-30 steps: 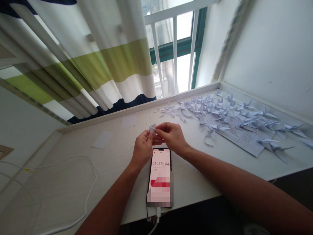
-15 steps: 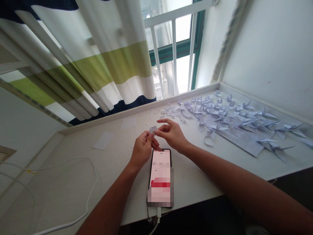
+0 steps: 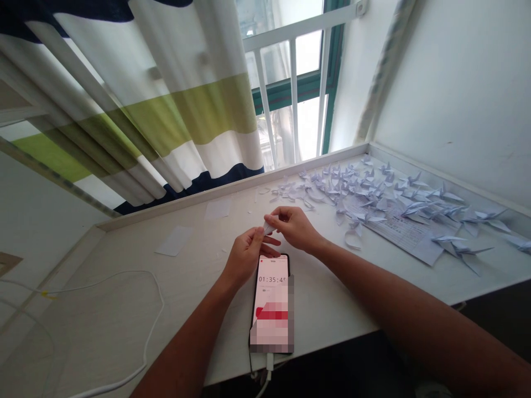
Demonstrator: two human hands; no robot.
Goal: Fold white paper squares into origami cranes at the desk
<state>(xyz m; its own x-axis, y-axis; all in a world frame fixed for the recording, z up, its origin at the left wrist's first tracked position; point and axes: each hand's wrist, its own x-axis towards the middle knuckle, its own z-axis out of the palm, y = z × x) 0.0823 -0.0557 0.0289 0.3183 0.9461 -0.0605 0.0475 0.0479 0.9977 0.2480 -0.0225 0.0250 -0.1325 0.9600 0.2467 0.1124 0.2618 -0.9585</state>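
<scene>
A small piece of folded white paper [image 3: 270, 225] is pinched between both hands above the table, mostly covered by fingers. My left hand [image 3: 248, 249] grips its lower left end between thumb and forefinger, the other fingers stretched out beneath. My right hand [image 3: 292, 225] closes thumb and forefinger on its upper right part. Just below the hands lies a phone [image 3: 271, 301], its lit screen showing a running time display and its lower part pixelated. To the right, many folded paper cranes [image 3: 369, 190] spread over the table.
Two flat white paper sheets [image 3: 173, 241] lie left of the hands. A printed sheet [image 3: 418, 243] rests partly under the cranes. A white cable [image 3: 155, 315] curves across the left side of the table [image 3: 112, 331], and a charging plug [image 3: 270, 362] meets the phone. A curtain [image 3: 166, 121] hangs behind.
My right hand has closed its thumb and forefinger onto the folded paper, where its forefinger was raised before. The paper has turned and shows less between the fingers.
</scene>
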